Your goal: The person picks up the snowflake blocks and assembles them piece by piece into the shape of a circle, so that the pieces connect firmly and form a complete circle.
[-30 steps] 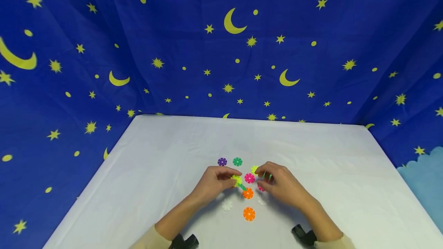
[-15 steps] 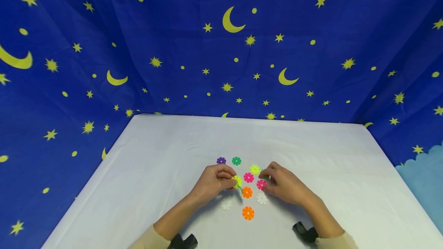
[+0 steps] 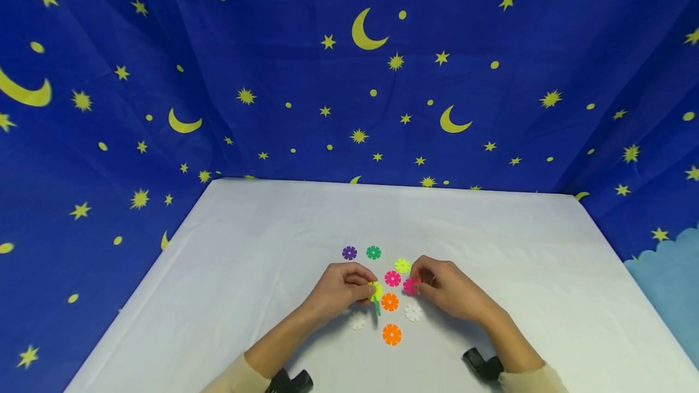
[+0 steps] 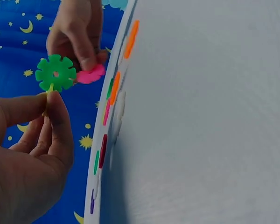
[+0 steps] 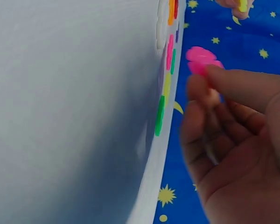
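Note:
My left hand (image 3: 341, 287) pinches a yellow notched plastic disc (image 3: 377, 291) between thumb and forefinger. A green notched disc (image 4: 43, 74) is slotted into its edge; in the head view this green disc points downward, nearly edge-on. To the right, my right hand (image 3: 450, 290) pinches a pink notched disc (image 5: 200, 56) by its rim, above the table. The left wrist view shows the pink disc (image 4: 91, 75) close behind the green one, overlapping its edge. Below my right hand another green disc (image 5: 159, 116) lies on the table, hidden in the head view.
Loose discs lie on the white table (image 3: 262, 247): purple (image 3: 346, 253), green (image 3: 370, 252), yellow (image 3: 402, 262), pink (image 3: 389, 278), two orange (image 3: 389, 307) and two white (image 3: 413, 315). A blue star-patterned curtain (image 3: 306, 65) surrounds the table's back and sides.
My right hand has taken hold of the pink disc and lifted it from the table. In my left hand, the joined discs have turned so the green one points downward.

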Demonstrator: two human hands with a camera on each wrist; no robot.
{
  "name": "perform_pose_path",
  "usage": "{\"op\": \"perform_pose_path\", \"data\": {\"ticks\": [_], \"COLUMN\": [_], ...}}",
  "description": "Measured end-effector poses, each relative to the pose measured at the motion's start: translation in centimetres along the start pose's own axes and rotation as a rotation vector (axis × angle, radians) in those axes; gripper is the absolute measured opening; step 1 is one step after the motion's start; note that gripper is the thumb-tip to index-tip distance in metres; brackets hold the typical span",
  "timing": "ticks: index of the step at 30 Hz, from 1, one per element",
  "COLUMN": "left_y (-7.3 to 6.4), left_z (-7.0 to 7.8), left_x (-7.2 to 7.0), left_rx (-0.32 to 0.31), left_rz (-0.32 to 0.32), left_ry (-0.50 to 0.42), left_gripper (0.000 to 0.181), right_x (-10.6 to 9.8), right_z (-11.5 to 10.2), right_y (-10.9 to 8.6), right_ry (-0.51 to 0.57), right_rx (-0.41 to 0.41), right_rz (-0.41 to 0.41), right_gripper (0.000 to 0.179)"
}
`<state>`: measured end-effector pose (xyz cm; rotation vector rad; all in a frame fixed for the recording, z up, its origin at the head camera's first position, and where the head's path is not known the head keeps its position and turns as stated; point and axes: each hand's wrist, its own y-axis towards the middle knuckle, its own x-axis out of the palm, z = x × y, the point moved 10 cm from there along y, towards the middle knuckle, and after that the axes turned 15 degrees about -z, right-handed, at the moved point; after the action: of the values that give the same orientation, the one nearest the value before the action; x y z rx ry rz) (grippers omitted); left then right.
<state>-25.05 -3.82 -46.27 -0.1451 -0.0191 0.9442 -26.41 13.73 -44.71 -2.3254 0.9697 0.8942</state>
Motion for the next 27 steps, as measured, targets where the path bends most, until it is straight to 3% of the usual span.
{"op": "perform_pose_path", "data": {"ticks": [5, 8, 11, 15, 27], "left_y": [0.1, 0.1, 0.2, 0.2, 0.3], "left_z": [-0.1, -0.1, -0.2, -0.2, -0.4], "left_x": [0.3, 0.4, 0.4, 0.5, 0.6], "left_rx": [0.003, 0.008, 0.006, -0.004, 0.000], "left_rz": [-0.022, -0.030, -0.038, -0.043, -0.047], "left_ry": [-0.033, -0.060, -0.099, -0.141, -0.184], "left_gripper": [0.015, 0.018, 0.020, 0.019, 0.015], "right_x": [-0.8, -0.8, -1.0, -1.3, -0.3], "right_z": [-0.7, -1.1, -2.9, -5.4, -6.9], "right_y": [-0.2, -0.2, -0.5, -1.0, -0.9], "right_ry": [0.110, 0.198, 0.261, 0.283, 0.306], "right_rx": [-0.060, -0.068, -0.074, -0.103, -0.144], "right_rz": [0.070, 0.073, 0.068, 0.062, 0.012], "right_gripper": [0.017, 0.018, 0.016, 0.015, 0.013]}}
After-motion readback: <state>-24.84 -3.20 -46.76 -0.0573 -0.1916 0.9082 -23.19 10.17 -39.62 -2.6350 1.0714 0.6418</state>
